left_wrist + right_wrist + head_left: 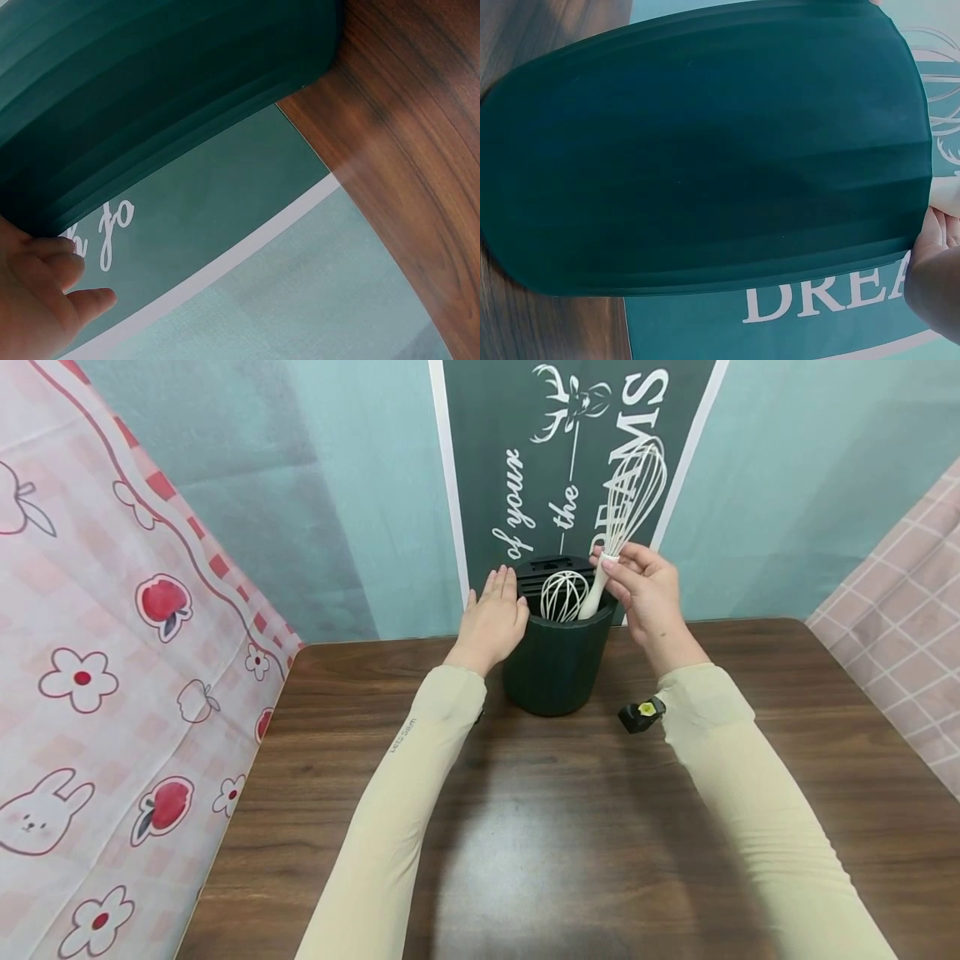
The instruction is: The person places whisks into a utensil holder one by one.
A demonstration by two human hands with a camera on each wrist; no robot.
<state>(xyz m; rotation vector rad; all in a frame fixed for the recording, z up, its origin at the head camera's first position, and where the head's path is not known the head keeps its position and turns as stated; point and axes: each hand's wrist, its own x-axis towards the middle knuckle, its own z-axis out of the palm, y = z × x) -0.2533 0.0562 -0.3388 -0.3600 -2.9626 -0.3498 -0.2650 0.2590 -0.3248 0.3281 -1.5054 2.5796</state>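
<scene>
A dark green utensil holder (553,672) stands upright at the back of the table, its body filling much of both wrist views. My left hand (491,620) rests against its left rim with the fingers straight. With thumb and fingers, my right hand (647,589) pinches a white whisk (596,593) near the top of its handle. That whisk leans to the right, wires up, with its handle's lower end inside the holder's opening. Another white whisk (564,596), with a rounder, smaller head, sits in the holder, its handle hidden. A black slotted part (558,564) lies at the back of the opening.
The brown wooden table (525,827) meets a blue-green backdrop (300,543) behind the holder. A dark green printed panel with white lettering (517,502) hangs there. Patterned cloth (82,752) covers the left side, and pink checked cloth (900,635) the right.
</scene>
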